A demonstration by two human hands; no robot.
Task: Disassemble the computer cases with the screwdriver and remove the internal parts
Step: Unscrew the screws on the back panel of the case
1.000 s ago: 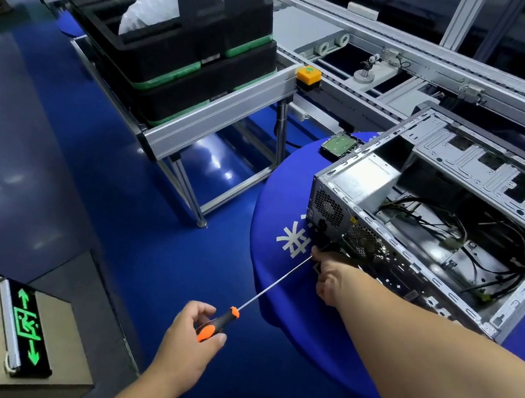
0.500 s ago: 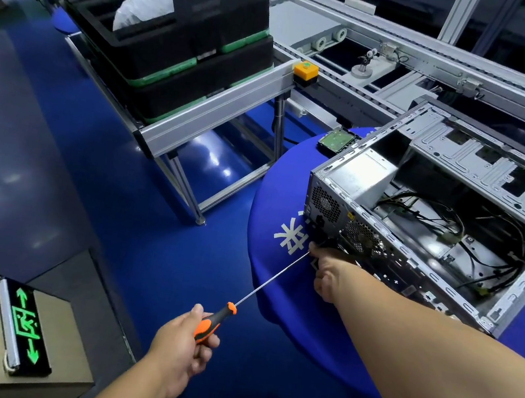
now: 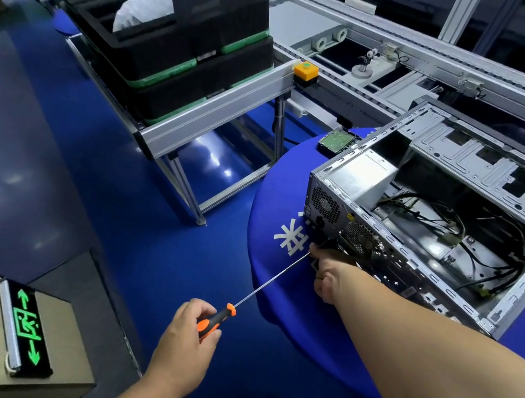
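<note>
The screwdriver [image 3: 259, 292] lies on a long diagonal, its orange-and-black handle low and toward the person, its thin bright metal shaft rising up and to the right so the tip points at the lower rear corner of the computer case [image 3: 430, 227]. The left hand [image 3: 186, 342] has its grip closed round the handle, fingers curled over the ribbed plastic. The right hand [image 3: 332, 273] reaches across to the case's back panel, its fingers curled against the metal beside the shaft's tip; the exact hold there is too hidden to tell. The case is a boxy shell of grey stamped sheet steel, lying open-side up on a round worktop [image 3: 277, 270] covered in smooth blue cloth with a white snowflake mark. Its rear face is perforated with round fan grilles; inside sit a plain silver power supply [image 3: 360, 177] and loose black cables [image 3: 431, 220]. A green circuit-backed drive [image 3: 337, 140] lies on the cloth just behind the case. To the left, stacked black trays [image 3: 180, 56] rest on an aluminium-framed conveyor [image 3: 219, 115].
</note>
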